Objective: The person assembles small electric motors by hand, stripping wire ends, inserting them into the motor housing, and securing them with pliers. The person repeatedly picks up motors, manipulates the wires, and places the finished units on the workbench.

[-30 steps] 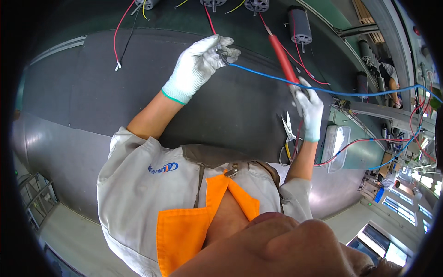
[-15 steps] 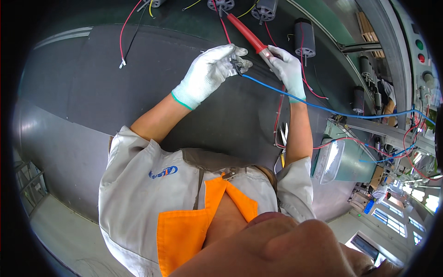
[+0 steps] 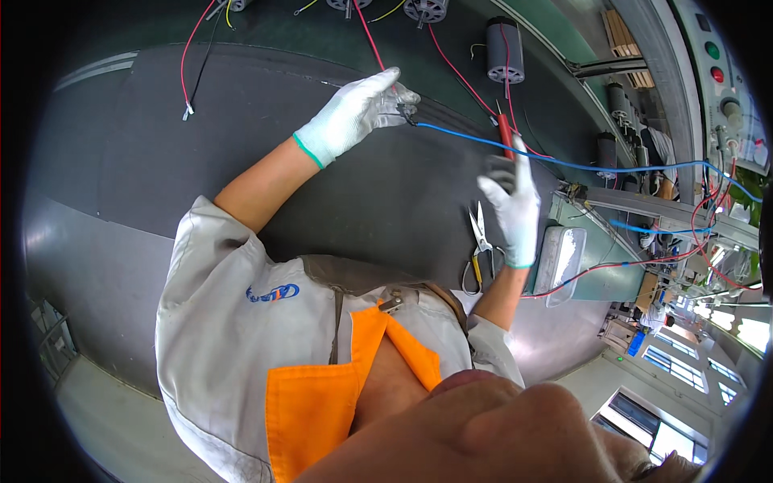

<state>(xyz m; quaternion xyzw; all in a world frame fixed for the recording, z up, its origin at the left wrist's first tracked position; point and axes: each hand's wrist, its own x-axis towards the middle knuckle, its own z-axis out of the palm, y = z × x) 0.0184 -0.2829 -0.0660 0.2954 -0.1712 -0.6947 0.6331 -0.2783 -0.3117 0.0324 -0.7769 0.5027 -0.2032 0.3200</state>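
Head view: scissors (image 3: 481,241) lie unused on the dark bench (image 3: 241,177). Right hand (image 3: 513,203) grips a red-handled tool (image 3: 506,133), tip off the joint. Farther out, left hand (image 3: 358,115) pinches the blue wire (image 3: 515,150) end. Joint looks unfinished; more motors (image 3: 504,50) wait beyond.

Bright daylight, round fisheye view with dark corners

Strong white light pours in from the big windows (image 3: 725,330) at the lower right and blows them out. The dark grey rubber-topped table (image 3: 241,145) looks dim and flat. Straight edges bend near the rim. The close-up skin at the bottom is blurry.
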